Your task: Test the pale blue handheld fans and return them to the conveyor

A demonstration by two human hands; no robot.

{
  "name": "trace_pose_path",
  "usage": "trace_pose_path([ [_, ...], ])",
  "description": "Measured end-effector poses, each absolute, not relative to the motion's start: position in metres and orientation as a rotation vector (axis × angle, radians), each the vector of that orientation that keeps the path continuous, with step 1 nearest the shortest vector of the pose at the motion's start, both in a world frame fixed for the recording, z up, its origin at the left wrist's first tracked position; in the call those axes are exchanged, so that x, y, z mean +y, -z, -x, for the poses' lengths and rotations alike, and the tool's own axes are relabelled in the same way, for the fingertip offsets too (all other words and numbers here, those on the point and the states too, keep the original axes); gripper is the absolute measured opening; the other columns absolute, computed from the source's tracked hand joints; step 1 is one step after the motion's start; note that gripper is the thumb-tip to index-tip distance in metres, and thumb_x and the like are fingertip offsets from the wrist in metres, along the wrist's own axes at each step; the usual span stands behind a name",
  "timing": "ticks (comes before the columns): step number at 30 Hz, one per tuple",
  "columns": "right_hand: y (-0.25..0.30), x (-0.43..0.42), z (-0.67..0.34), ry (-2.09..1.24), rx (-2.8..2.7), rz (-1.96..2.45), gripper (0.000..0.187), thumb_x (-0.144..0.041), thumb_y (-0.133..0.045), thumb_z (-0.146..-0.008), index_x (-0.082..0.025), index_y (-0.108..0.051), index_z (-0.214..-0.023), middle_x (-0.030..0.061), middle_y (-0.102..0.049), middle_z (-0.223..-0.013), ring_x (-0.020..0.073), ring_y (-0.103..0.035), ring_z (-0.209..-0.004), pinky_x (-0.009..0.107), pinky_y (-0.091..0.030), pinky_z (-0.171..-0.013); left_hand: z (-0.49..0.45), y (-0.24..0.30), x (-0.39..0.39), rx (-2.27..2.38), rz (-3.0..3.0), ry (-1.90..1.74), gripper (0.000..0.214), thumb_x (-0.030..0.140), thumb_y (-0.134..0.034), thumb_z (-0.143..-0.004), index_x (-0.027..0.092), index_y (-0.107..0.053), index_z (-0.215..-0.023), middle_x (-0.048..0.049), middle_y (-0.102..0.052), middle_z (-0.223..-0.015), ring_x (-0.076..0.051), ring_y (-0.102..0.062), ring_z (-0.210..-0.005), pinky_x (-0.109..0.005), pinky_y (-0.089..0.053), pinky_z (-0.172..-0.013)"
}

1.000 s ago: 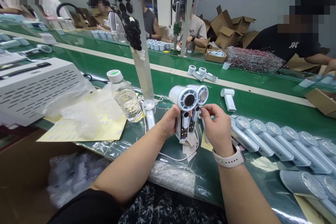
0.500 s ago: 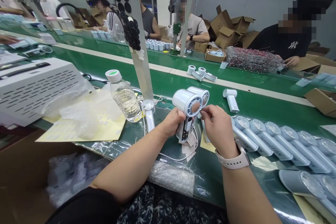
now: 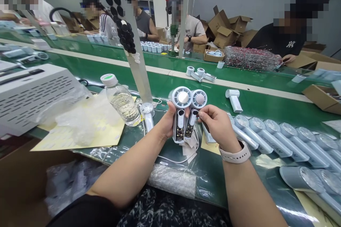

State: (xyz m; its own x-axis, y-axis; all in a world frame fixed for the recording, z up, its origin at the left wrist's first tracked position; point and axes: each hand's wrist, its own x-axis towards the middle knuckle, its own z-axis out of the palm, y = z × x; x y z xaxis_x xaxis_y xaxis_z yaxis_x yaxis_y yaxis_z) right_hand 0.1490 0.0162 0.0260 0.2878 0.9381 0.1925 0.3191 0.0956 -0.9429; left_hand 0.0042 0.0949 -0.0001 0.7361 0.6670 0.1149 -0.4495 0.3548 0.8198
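Note:
Two pale blue handheld fans stand side by side, round grilles facing me and circuit boards bared in their handles. My left hand (image 3: 168,122) is closed around the left fan (image 3: 179,124), its thumb along the side. Close beside it is the right fan (image 3: 191,124), slightly behind. The thumb and fingers of my right hand (image 3: 217,120) pinch at the upper edge of this fan's handle; any small part between the fingertips is hidden. Another fan (image 3: 147,115) stands left of my left hand. A white cable (image 3: 176,160) and crumpled paper (image 3: 189,148) lie beneath the fans.
Several finished-looking fans (image 3: 277,140) lie in a row at right. A water bottle (image 3: 121,101), yellow sticker sheet (image 3: 98,136) and vented white box (image 3: 39,92) are at left. A metal post (image 3: 140,74) bears black discs. A conveyor (image 3: 165,81) runs beyond; co-workers sit across it.
The two fans have turned from side-on to face me, so both circuit boards now show. My right hand has shifted slightly left and stays at the right fan.

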Motion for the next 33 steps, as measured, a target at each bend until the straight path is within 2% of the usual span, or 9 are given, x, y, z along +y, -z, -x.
trace_pose_path([
  [9, -0.026, 0.017, -0.148, -0.648, -1.218, 1.437, 0.015, -0.035, -0.060, -0.080, -0.021, -0.064, -0.075, 0.0007, -0.067, -0.067, 0.0195, -0.064, -0.067, 0.033, -0.045, -0.067, -0.005, 0.002, 0.095, 0.263, -0.927, -0.747, 0.078, 0.092, -0.066, -0.049, 0.016, -0.060, -0.063, -0.0042, -0.063, -0.060, -0.015, -0.059, -0.051, -0.025, -0.045, -0.045],
  [16, -0.008, 0.024, -0.155, -0.530, -1.206, 1.659, 0.019, -0.035, -0.054, -0.084, -0.021, -0.067, -0.083, 0.0038, -0.071, -0.069, 0.0222, -0.065, -0.066, 0.035, -0.046, -0.065, -0.006, 0.001, 0.106, 0.244, -0.806, -0.921, 0.072, 0.087, -0.072, -0.052, 0.016, -0.062, -0.062, -0.0091, -0.072, -0.084, -0.022, -0.070, -0.079, -0.031, -0.055, -0.065],
  [19, -0.002, 0.025, -0.144, -0.672, -1.357, 1.792, 0.021, -0.027, -0.051, -0.082, -0.020, -0.070, -0.088, 0.0036, -0.071, -0.065, 0.0211, -0.063, -0.056, 0.034, -0.046, -0.058, -0.005, 0.003, 0.113, 0.288, -0.770, -1.024, 0.073, 0.088, -0.071, -0.051, 0.016, -0.062, -0.062, -0.0076, -0.071, -0.084, -0.018, -0.066, -0.074, -0.029, -0.053, -0.064],
  [21, 0.001, 0.025, -0.134, -0.795, -1.480, 1.814, 0.023, -0.022, -0.051, -0.080, -0.020, -0.073, -0.088, 0.0041, -0.072, -0.067, 0.0216, -0.065, -0.058, 0.035, -0.049, -0.062, -0.004, 0.004, 0.117, 0.337, -0.771, -1.101, 0.074, 0.089, -0.070, -0.049, 0.017, -0.061, -0.062, -0.0053, -0.067, -0.077, -0.015, -0.061, -0.066, -0.028, -0.050, -0.060],
  [23, 0.004, 0.026, -0.125, -0.809, -1.536, 1.780, 0.026, -0.021, -0.052, -0.079, -0.020, -0.074, -0.091, 0.0066, -0.076, -0.079, 0.0233, -0.070, -0.070, 0.038, -0.052, -0.072, -0.004, 0.005, 0.119, 0.391, -0.789, -1.188, 0.075, 0.090, -0.071, -0.046, 0.017, -0.060, -0.062, -0.0024, -0.061, -0.069, -0.012, -0.055, -0.059, -0.027, -0.046, -0.056],
  [27, 0.009, 0.028, -0.126, -0.511, -1.488, 1.752, 0.029, -0.028, -0.054, -0.081, -0.017, -0.074, -0.100, 0.0138, -0.075, -0.108, 0.0265, -0.071, -0.091, 0.043, -0.053, -0.084, -0.005, 0.007, 0.121, 0.443, -0.834, -1.303, 0.074, 0.089, -0.071, -0.049, 0.017, -0.060, -0.064, -0.0006, -0.055, -0.064, -0.011, -0.049, -0.057, -0.027, -0.040, -0.055],
  [30, 0.012, 0.029, -0.131, -0.460, -1.440, 1.764, 0.029, -0.032, -0.055, -0.081, -0.016, -0.074, -0.097, 0.0145, -0.075, -0.104, 0.0269, -0.070, -0.090, 0.044, -0.054, -0.084, -0.008, 0.008, 0.119, 0.452, -0.836, -1.276, 0.072, 0.089, -0.068, -0.055, 0.018, -0.060, -0.065, -0.0012, -0.055, -0.065, -0.013, -0.050, -0.059, -0.029, -0.040, -0.058],
  [33, 0.008, 0.026, -0.130, -0.430, -1.379, 1.759, 0.027, -0.034, -0.056, -0.080, -0.017, -0.074, -0.091, 0.0135, -0.076, -0.096, 0.0269, -0.069, -0.086, 0.044, -0.053, -0.081, -0.012, 0.009, 0.115, 0.451, -0.830, -1.252, 0.072, 0.089, -0.069, -0.053, 0.018, -0.059, -0.066, -0.0012, -0.057, -0.066, -0.014, -0.051, -0.061, -0.030, -0.041, -0.060],
])
